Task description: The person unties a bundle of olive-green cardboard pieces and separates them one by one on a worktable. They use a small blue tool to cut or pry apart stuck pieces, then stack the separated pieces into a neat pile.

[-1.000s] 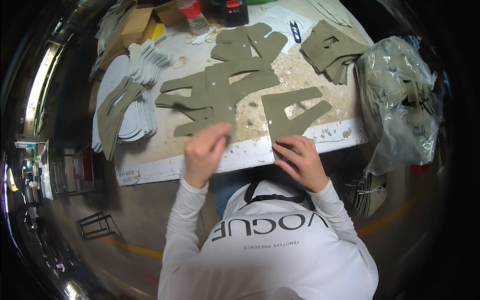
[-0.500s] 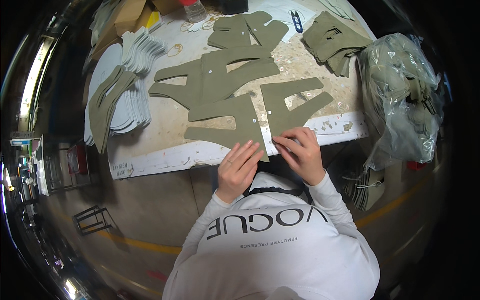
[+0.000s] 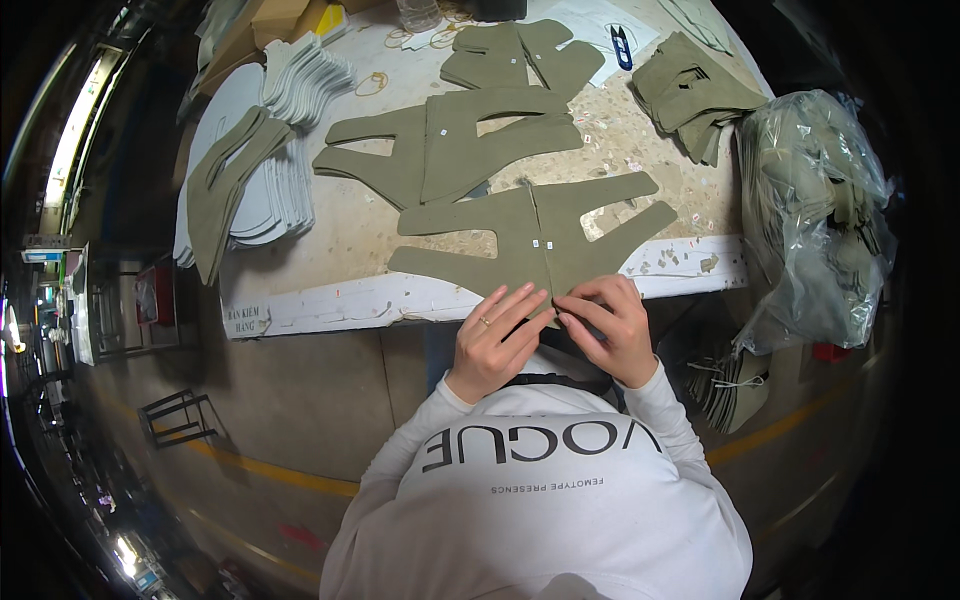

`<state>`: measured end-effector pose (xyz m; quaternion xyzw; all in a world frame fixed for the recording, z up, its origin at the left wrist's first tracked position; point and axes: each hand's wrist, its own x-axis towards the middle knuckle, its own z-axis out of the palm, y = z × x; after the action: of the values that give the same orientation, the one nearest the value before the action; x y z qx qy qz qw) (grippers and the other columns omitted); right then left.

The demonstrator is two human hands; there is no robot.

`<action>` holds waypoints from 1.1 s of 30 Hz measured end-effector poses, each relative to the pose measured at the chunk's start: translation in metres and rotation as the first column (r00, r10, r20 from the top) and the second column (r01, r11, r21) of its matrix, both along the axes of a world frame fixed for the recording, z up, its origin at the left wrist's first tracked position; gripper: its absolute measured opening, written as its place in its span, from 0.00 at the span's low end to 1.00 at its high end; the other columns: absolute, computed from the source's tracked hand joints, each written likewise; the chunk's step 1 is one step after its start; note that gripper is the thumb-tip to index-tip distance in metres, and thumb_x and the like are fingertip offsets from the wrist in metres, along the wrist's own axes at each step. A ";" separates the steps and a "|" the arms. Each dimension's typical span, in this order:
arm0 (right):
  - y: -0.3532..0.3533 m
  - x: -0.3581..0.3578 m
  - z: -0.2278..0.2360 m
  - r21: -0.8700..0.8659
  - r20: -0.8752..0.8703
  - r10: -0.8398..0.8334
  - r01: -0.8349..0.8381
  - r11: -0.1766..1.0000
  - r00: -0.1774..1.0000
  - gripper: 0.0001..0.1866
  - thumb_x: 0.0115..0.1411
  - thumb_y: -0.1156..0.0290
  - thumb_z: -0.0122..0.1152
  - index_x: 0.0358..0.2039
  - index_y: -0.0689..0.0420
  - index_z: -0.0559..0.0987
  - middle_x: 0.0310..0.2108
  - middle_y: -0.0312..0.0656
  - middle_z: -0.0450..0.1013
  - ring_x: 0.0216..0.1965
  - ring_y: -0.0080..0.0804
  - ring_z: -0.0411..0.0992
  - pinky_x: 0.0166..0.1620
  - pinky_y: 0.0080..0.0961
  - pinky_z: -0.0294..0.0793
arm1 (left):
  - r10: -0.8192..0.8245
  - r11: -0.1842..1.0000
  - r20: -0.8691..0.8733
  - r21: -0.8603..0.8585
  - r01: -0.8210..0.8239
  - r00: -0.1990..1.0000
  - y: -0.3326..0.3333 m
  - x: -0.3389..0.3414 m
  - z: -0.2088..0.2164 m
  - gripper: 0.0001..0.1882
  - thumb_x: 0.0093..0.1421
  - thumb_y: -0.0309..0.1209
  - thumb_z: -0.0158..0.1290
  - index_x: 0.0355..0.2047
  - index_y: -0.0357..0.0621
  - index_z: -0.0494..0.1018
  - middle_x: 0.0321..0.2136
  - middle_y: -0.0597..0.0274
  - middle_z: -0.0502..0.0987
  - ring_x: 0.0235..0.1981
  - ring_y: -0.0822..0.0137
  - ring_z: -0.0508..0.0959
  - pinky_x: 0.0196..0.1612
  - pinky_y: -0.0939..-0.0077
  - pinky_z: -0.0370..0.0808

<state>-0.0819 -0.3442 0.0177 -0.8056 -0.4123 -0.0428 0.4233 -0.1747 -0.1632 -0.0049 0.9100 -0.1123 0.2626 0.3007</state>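
Two olive fabric pieces with cut-out slots lie at the table's near edge. The left piece [image 3: 462, 218] and the right piece [image 3: 582, 262] meet along a straight seam line, each with a small white sticker beside it. My left hand [image 3: 495, 340] rests with fingers stretched out over the near corner of the left piece. My right hand [image 3: 612, 328] is closed, thumb and fingers pinching the near corner of the right piece beside the join. The tips of both hands are close together there, and they partly hide the corners.
Farther back lie more olive pieces [image 3: 465, 145] and another olive pair [image 3: 500, 68]. At left are white cut-piece stacks [image 3: 300, 85] under olive strips [image 3: 225, 200]. Blue thread snips [image 3: 621, 48], an olive stack [image 3: 685, 85] and a plastic bag of pieces [image 3: 815, 220] are at right.
The right piece has moved left against the left piece, closing the gap between them. My right hand has come nearer to my left. The whole view has shifted slightly.
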 end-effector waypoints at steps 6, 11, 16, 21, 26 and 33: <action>-0.005 0.033 0.027 0.071 0.007 -0.001 0.001 0.997 1.000 0.07 0.50 0.74 0.67 0.32 0.57 0.84 0.31 0.40 0.75 0.33 0.37 0.72 0.39 0.30 0.70 | 0.220 0.974 0.000 -0.054 -0.220 0.976 0.023 0.000 0.013 0.12 0.50 0.25 0.61 0.37 0.44 0.81 0.43 0.57 0.81 0.43 0.58 0.81 0.51 0.64 0.74; 0.007 0.072 0.051 0.014 0.128 -0.042 0.041 0.999 0.991 0.07 0.53 0.73 0.65 0.33 0.59 0.83 0.30 0.42 0.75 0.33 0.40 0.72 0.37 0.31 0.71 | 0.574 0.819 -0.079 0.042 -0.572 0.815 0.078 0.002 0.023 0.18 0.52 0.30 0.63 0.44 0.44 0.78 0.38 0.59 0.77 0.40 0.54 0.76 0.48 0.61 0.70; 0.065 0.159 0.049 0.052 0.273 -0.092 0.081 0.995 0.958 0.08 0.57 0.70 0.63 0.36 0.58 0.83 0.32 0.46 0.76 0.36 0.45 0.74 0.39 0.36 0.73 | 0.526 0.797 -0.385 -0.086 -0.597 0.758 0.099 0.002 0.025 0.17 0.50 0.31 0.65 0.38 0.41 0.75 0.34 0.59 0.73 0.36 0.56 0.74 0.45 0.61 0.71; 0.143 0.219 0.019 -0.227 0.187 -0.188 0.228 0.947 0.964 0.17 0.55 0.64 0.63 0.43 0.58 0.81 0.36 0.51 0.75 0.43 0.49 0.75 0.43 0.40 0.76 | 0.322 0.774 -0.318 -0.454 -0.441 0.892 0.085 0.009 0.019 0.14 0.56 0.26 0.61 0.39 0.38 0.70 0.33 0.57 0.77 0.35 0.69 0.77 0.39 0.74 0.74; 0.153 0.270 -0.015 -0.149 0.478 -0.466 0.592 0.792 0.744 0.20 0.56 0.69 0.61 0.50 0.56 0.78 0.44 0.56 0.72 0.45 0.53 0.74 0.46 0.42 0.75 | 0.097 0.450 -0.301 -0.837 -0.312 0.949 0.068 0.002 0.021 0.19 0.63 0.21 0.53 0.52 0.33 0.63 0.40 0.49 0.81 0.42 0.71 0.79 0.43 0.81 0.75; 0.083 0.333 -0.032 -0.232 0.639 -0.496 0.763 0.603 0.587 0.10 0.57 0.69 0.52 0.29 0.55 0.82 0.30 0.47 0.78 0.32 0.45 0.79 0.38 0.40 0.73 | 0.084 0.301 -0.408 -0.859 -0.414 0.909 0.075 -0.004 0.019 0.21 0.64 0.21 0.53 0.57 0.30 0.63 0.40 0.54 0.80 0.43 0.71 0.79 0.45 0.80 0.76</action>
<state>0.2511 -0.2613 -0.0139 -0.9352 -0.1791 -0.3035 0.0345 -0.1790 -0.0879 0.0146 0.6062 0.2468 0.1878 0.7324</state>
